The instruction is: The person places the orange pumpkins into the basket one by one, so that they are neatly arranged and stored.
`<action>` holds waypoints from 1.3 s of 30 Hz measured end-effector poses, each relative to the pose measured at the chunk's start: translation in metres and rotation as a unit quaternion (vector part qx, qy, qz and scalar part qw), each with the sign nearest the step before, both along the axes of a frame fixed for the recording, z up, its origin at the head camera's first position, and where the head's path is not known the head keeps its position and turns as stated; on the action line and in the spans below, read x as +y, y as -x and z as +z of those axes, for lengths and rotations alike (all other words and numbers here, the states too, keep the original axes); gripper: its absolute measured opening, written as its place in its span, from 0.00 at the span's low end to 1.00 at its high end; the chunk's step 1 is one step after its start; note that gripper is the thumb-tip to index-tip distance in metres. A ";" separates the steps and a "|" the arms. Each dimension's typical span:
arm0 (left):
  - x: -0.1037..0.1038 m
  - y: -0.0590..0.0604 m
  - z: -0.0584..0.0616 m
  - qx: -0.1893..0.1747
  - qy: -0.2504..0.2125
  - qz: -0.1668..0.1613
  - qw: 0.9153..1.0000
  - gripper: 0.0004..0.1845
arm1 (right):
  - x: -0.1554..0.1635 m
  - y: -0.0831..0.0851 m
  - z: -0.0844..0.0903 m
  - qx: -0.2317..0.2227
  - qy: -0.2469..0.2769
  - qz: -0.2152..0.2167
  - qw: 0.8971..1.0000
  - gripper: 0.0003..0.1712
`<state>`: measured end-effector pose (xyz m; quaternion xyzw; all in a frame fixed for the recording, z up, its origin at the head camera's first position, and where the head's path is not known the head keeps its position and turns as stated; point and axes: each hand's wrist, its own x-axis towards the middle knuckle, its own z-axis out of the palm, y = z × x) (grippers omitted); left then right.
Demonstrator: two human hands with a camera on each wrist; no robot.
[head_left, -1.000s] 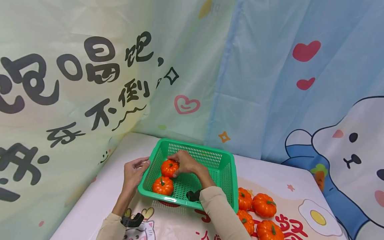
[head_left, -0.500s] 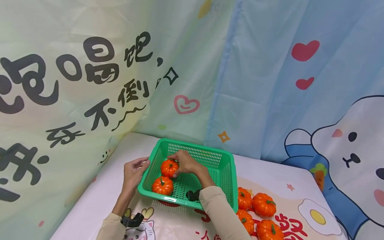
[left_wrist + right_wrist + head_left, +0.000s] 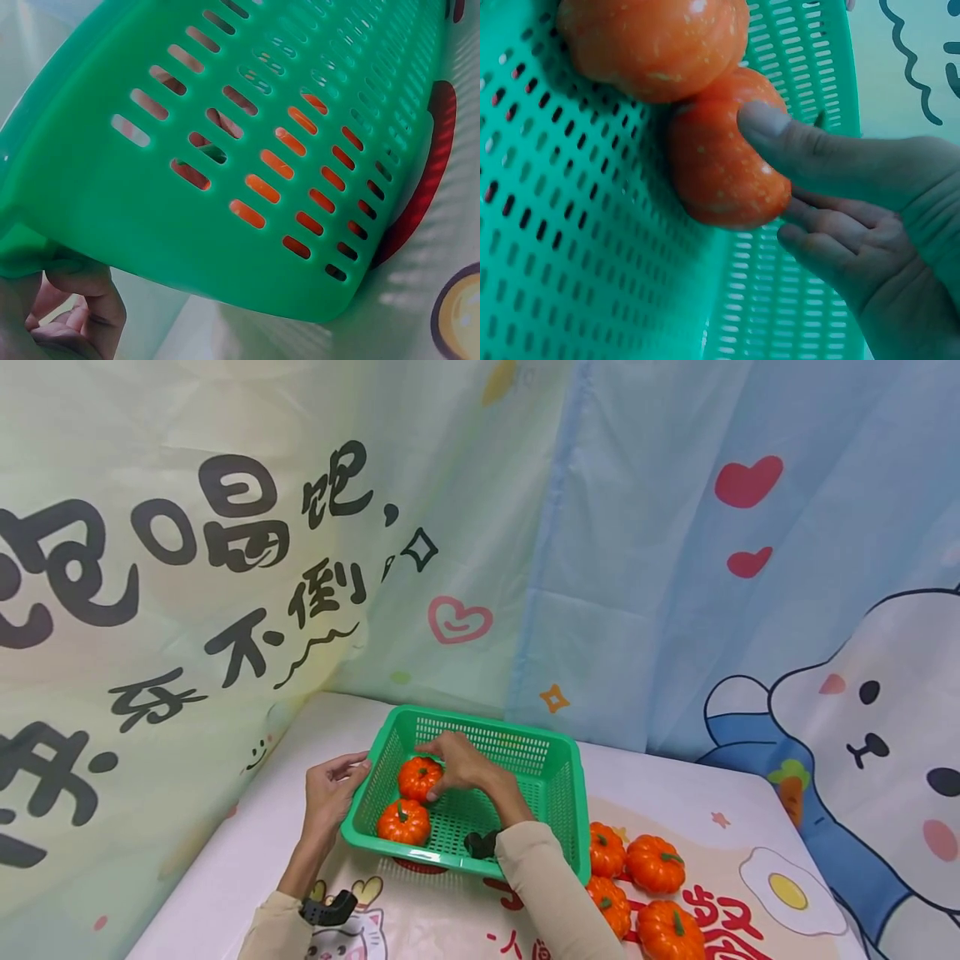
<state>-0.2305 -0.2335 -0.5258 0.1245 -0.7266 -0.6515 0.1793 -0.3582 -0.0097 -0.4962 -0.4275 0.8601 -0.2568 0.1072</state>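
Note:
Inside a green plastic basket (image 3: pixel 465 862), at its left end, lie two orange toy pumpkins. My right hand (image 3: pixel 472 770) reaches in over the front rim and holds the farther pumpkin (image 3: pixel 417 778), thumb on the near side and fingers round the other. The nearer pumpkin (image 3: pixel 403 822) sits right beside it, stem up. In the right wrist view, the thumb of my right hand (image 3: pixel 855 217) overlaps the held pumpkin (image 3: pixel 724 165). My left hand (image 3: pixel 330 793) grips the basket's left rim from outside; the left wrist view shows its fingers curled beneath the rim.
Several more orange pumpkins (image 3: pixel 655 864) stand on the table just right of the basket. A printed cloth (image 3: pixel 795 893) with a fried egg and red characters covers the table. Fabric curtains (image 3: pixel 600 610) close off the back and left.
The head view has shifted slightly. Both hands, the basket and the pumpkins keep nearly the same places.

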 end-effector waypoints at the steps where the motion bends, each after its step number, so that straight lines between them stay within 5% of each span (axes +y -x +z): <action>1: 0.000 0.000 0.000 0.000 0.001 0.000 1.000 0.15 | 0.001 0.004 -0.004 0.005 -0.002 0.001 1.000 0.49; 7: 0.002 -0.001 0.001 0.001 0.009 0.002 1.000 0.15 | 0.010 0.004 -0.001 0.032 0.011 0.011 0.999 0.50; 10: 0.001 -0.002 0.001 0.005 0.011 0.001 1.000 0.15 | 0.014 -0.019 0.033 -0.006 0.019 -0.003 1.000 0.48; 14: 0.002 -0.002 0.001 0.007 0.014 0.001 1.000 0.15 | 0.021 -0.026 0.045 -0.013 0.023 -0.020 0.999 0.46; 39: 0.004 -0.004 0.004 -0.007 0.022 0.000 1.000 0.17 | 0.084 -0.063 0.084 0.031 0.015 -0.093 0.995 0.51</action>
